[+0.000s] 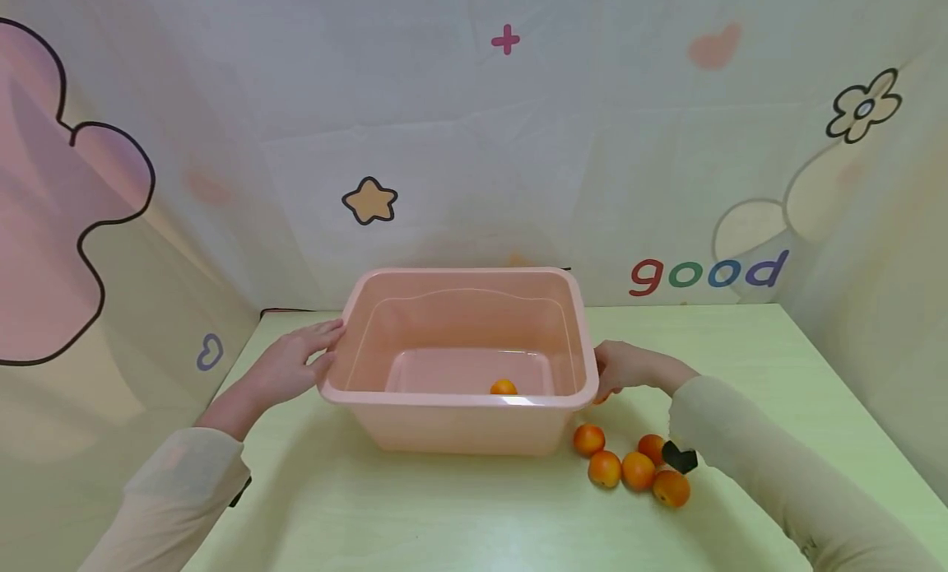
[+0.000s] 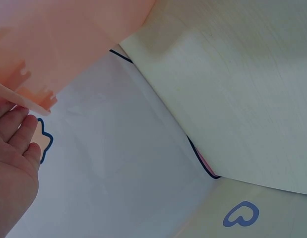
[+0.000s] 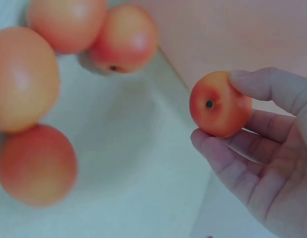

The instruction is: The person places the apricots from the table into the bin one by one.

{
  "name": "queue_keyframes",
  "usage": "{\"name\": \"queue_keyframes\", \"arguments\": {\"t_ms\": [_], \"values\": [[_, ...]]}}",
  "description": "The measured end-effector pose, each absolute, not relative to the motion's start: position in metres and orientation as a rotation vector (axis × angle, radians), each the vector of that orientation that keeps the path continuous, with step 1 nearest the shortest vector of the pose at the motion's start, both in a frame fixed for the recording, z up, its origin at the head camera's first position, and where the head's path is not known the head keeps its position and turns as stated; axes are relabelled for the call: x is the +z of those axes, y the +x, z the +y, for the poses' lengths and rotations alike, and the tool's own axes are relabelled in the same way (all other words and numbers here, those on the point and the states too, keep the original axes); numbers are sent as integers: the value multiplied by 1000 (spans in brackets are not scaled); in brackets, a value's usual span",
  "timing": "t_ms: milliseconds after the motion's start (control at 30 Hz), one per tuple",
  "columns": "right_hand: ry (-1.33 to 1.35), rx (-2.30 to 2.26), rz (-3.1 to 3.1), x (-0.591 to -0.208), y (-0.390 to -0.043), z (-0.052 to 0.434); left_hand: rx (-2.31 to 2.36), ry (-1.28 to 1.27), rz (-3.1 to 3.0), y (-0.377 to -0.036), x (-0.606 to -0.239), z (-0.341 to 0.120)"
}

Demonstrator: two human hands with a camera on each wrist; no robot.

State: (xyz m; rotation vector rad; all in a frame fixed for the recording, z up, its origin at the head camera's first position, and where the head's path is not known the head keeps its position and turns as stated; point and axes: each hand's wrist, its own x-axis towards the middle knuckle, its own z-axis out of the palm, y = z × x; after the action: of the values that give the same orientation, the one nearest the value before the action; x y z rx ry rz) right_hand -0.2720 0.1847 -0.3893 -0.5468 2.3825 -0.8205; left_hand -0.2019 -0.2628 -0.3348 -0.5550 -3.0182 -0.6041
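At the middle of the frame, the left hand rests flat, fingers straight, against the pink tub. Right of it, the right hand pinches an orange.

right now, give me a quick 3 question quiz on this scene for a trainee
1. True or false: the right hand holds an orange fruit in its grip.
2. How many orange fruits lie loose on the table beside the pink tub in the head view? A) two B) five C) eight
3. What lies inside the tub, and what does the left hand touch?

Key
1. True; thumb and fingers curl round it.
2. B; five lie to the tub's right.
3. One orange fruit on the tub's floor near the front wall; the left hand's straight fingers rest on the tub's left rim.
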Motion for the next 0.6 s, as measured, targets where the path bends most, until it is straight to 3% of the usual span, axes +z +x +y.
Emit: {"name": "queue_keyframes", "arguments": {"t_ms": [600], "values": [[-583,-516,2581,-307,-280,193,-616,-542,-3025,-202,-335,-263]]}}
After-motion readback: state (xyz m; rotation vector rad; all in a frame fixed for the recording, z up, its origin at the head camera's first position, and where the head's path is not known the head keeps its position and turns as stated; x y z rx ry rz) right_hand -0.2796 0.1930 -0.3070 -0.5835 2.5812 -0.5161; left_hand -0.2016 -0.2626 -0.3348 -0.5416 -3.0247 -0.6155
